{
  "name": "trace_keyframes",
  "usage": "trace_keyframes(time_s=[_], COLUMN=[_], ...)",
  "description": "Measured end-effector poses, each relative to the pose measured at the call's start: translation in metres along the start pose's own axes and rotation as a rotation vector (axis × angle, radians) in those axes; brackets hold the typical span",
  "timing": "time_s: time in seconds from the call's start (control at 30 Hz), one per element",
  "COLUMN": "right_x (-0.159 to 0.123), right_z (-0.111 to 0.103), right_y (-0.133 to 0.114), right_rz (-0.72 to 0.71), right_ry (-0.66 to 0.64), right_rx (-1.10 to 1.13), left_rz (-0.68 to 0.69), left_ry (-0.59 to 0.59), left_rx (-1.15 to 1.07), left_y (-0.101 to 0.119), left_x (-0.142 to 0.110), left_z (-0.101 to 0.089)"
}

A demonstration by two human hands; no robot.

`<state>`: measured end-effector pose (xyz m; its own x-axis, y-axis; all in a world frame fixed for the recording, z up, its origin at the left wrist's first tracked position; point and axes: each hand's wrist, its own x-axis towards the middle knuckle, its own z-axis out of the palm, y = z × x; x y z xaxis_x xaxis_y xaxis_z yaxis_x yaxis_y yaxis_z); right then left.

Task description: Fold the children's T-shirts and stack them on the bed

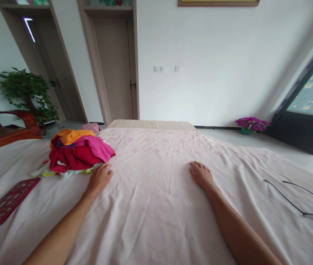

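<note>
Clothes pile (80, 152) sits on the floral cloth (150, 198), our left hand (100, 178) just beside it, our right hand (202, 174) well to its right, grips empty and loosely spread; we should press lightly to avoid bunching.

The left arm (62, 221) at seven o'clock is bare, tapering to a bare left hand (100, 177). The right arm (235, 224) at five o'clock matches, its right hand (201, 173) uncovered too.

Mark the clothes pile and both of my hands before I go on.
Clothes pile (76, 156): head view, red fabric near its middle.
Left hand (100, 177): head view, back of the hand.
Right hand (202, 174): head view, back of the hand.
</note>
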<state>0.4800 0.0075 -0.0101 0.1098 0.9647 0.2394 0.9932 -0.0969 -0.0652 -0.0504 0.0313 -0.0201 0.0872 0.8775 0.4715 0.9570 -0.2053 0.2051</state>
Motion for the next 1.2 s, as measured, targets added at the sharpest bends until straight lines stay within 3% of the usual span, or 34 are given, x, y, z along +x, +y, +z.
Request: trace_keyframes(time_s=[0.7,1.03,1.2], right_x=[0.008,0.01,0.011], right_z=[0.01,0.013,0.014], right_y=[0.005,0.007,0.007], right_rz=[0.005,-0.006,-0.005], right_ry=[0.008,-0.004,-0.008], right_rx=[-0.036,-0.041,-0.038], left_rz=[-0.051,-0.188,-0.081], left_ry=[0.017,0.217,0.385], left_rx=[-0.212,-0.395,-0.238], left_y=[-0.01,-0.008,-0.002], left_x=[0.002,0.005,0.023], left_z=[-0.002,-0.014,-0.041])
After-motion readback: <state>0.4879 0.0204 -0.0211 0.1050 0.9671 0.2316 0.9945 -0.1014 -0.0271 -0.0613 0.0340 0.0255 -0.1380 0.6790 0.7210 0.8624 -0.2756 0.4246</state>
